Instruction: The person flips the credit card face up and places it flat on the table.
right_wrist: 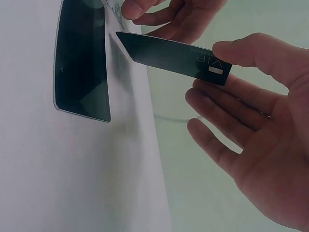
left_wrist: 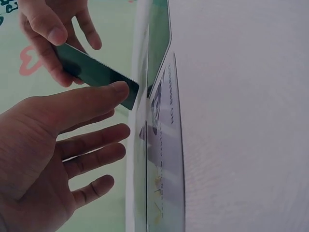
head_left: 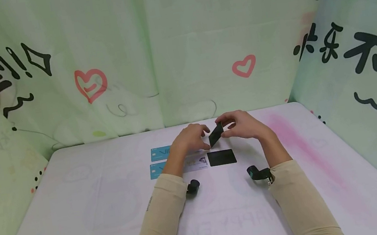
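My right hand (head_left: 242,125) pinches one end of a black card (right_wrist: 178,57) between thumb and fingers. The card is tilted above the table, and "VIP" lettering shows near the pinched end in the right wrist view. Close to its other end is my left hand (head_left: 190,136), fingers spread and relaxed, the thumb overlapping the card in the left wrist view. Flat on the table just below lies a second black card (head_left: 221,157). To its left is a pale printed card (head_left: 196,164), partly covered by my left wrist.
Two blue cards, an upper one (head_left: 160,153) and a lower one (head_left: 157,171), lie left of my left forearm. A white table (head_left: 96,212) carries everything. Pale green curtains (head_left: 181,45) with black writing and red hearts stand behind and at both sides.
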The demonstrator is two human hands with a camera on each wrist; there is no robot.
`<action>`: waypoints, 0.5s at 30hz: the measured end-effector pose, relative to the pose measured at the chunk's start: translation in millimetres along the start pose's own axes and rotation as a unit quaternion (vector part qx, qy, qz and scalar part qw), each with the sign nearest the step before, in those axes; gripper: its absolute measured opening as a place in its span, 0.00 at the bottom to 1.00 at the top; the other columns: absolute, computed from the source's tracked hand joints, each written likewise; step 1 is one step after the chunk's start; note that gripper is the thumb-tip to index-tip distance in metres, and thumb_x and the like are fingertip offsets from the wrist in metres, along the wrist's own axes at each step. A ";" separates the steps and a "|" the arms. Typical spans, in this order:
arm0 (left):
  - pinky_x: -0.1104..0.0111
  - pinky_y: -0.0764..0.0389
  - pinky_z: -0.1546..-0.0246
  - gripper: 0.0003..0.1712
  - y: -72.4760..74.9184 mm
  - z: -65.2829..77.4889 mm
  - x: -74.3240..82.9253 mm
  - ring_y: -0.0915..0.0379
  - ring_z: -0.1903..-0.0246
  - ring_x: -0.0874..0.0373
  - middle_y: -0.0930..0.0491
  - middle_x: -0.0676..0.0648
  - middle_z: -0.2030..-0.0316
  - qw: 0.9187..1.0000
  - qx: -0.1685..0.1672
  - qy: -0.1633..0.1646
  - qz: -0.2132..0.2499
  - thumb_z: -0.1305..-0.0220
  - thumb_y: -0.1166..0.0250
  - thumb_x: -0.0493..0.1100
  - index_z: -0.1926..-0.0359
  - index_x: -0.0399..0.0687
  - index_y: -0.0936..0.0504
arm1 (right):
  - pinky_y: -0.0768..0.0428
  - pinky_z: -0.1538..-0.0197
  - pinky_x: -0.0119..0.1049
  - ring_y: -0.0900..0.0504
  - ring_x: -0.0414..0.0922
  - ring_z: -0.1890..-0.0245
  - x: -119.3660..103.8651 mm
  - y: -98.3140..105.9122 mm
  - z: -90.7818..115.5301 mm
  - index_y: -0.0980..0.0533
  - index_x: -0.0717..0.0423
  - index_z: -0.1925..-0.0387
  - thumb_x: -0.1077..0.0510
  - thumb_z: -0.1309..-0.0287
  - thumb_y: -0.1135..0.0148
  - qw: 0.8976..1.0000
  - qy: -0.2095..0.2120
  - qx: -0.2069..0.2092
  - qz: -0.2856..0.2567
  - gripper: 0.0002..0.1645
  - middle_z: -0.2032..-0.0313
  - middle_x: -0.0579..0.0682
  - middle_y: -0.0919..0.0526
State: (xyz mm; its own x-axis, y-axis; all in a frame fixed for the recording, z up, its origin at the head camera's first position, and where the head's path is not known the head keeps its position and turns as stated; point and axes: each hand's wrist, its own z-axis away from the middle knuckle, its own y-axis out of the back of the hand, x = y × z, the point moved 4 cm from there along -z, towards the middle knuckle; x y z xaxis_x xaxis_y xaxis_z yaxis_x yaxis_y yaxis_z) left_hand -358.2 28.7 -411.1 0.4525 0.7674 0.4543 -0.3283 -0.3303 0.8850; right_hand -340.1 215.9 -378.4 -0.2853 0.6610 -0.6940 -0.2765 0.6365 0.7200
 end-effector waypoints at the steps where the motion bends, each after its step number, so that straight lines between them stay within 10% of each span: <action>1: 0.57 0.21 0.40 0.33 0.3 0.2 0.0 0.22 0.45 0.52 0.17 0.46 0.44 1.000 -0.001 -0.001 0.000 0.39 0.23 0.48 0.34 0.49 0.21 | 0.19 0.37 0.53 0.17 0.57 0.40 0.6 0.2 0.1 0.21 0.59 0.38 0.61 0.42 0.28 1.000 -0.001 -0.001 0.000 0.29 0.43 0.58 0.15; 15: 0.58 0.22 0.38 0.31 3.4 2.7 -3.8 0.22 0.43 0.52 0.17 0.45 0.42 1.000 -0.012 -0.001 -0.012 0.38 0.25 0.48 0.34 0.49 0.20 | 0.20 0.36 0.56 0.20 0.58 0.39 1.5 8.3 3.4 0.23 0.57 0.36 0.60 0.41 0.28 1.000 0.002 0.018 0.004 0.30 0.42 0.58 0.17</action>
State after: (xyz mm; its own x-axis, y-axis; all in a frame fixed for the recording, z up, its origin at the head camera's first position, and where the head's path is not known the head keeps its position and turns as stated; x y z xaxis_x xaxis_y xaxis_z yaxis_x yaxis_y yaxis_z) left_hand -358.8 23.2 -409.6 0.4617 0.7736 0.4340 -0.3370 -0.2996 0.8925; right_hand -339.7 223.6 -373.4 -0.2914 0.6641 -0.6885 -0.2414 0.6454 0.7247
